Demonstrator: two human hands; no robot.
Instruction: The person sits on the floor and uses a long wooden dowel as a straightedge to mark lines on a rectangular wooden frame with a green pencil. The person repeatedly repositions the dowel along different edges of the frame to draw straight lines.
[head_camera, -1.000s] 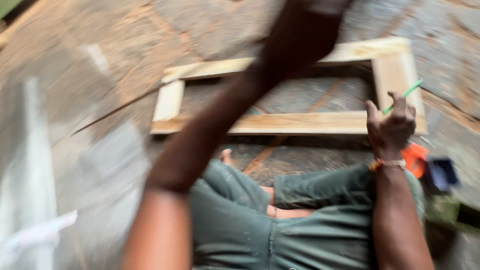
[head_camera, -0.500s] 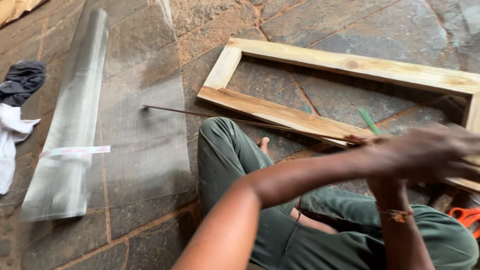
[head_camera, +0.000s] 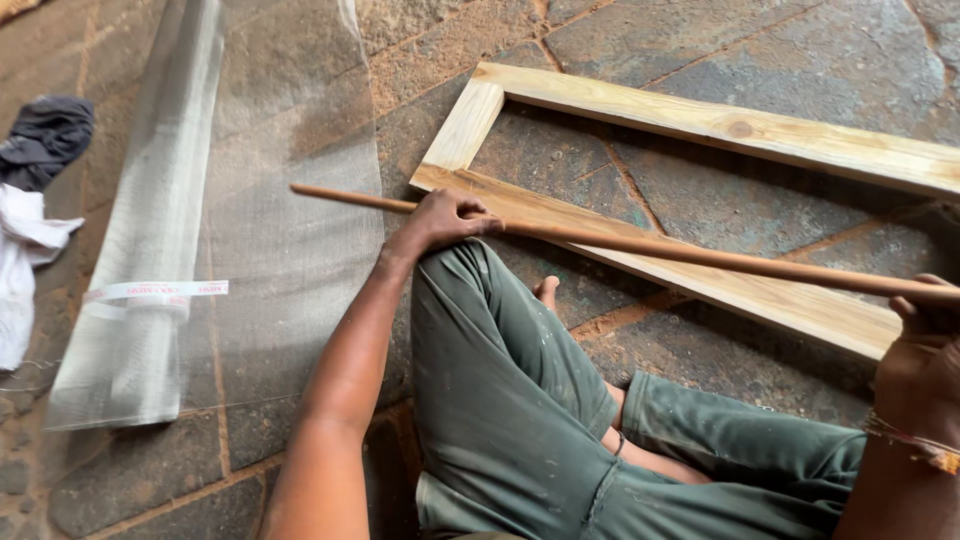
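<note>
Lying across wooden frame (head_camera: 690, 120), thin stick (head_camera: 680, 250) in closed left hand (head_camera: 440, 218) and right hand (head_camera: 925, 335); mesh roll (head_camera: 150, 250) alongside.

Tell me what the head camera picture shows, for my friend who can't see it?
A seated person holds a long thin wooden stick in both hands, left hand and right hand, over a pale wooden frame lying on a stone floor. A partly unrolled roll of grey mesh lies to the left, beside some cloths.

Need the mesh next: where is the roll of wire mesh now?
In the head view, the mesh roll lies partly unrolled on the stone floor, left of the left hand, beside the cloths.
</note>
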